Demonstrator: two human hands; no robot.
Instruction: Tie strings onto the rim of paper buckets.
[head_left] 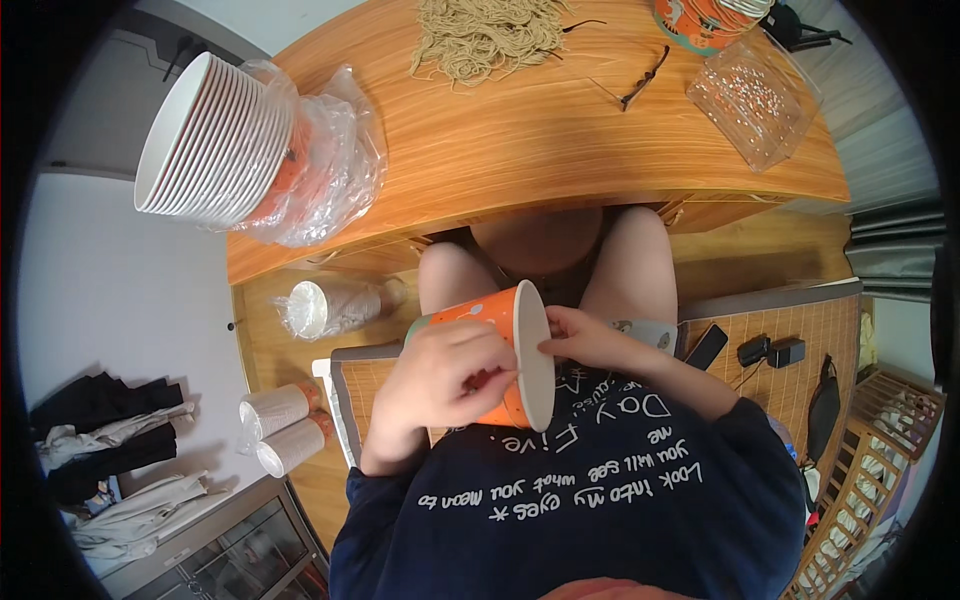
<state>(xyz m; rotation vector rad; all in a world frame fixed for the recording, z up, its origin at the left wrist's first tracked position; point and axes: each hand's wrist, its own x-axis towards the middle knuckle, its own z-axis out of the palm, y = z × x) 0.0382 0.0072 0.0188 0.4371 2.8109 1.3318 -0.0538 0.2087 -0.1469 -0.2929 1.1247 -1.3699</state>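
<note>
Here: left hand wraps orange paper bowl lying sideways; right hand pinches its rim; inside hidden.

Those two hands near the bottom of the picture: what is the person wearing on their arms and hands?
Both the left hand and the right hand are bare: no gloves, and no rings or watch that I can make out. The forearms come out of dark navy sleeves pushed up toward the elbows, part of a navy top with white lettering across the front.

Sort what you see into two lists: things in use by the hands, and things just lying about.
In use: orange paper cup, held by left hand and right hand.

Lying about: stack of cups in plastic, pile of string, clear plastic box, sleeved cup stacks on floor.
</note>
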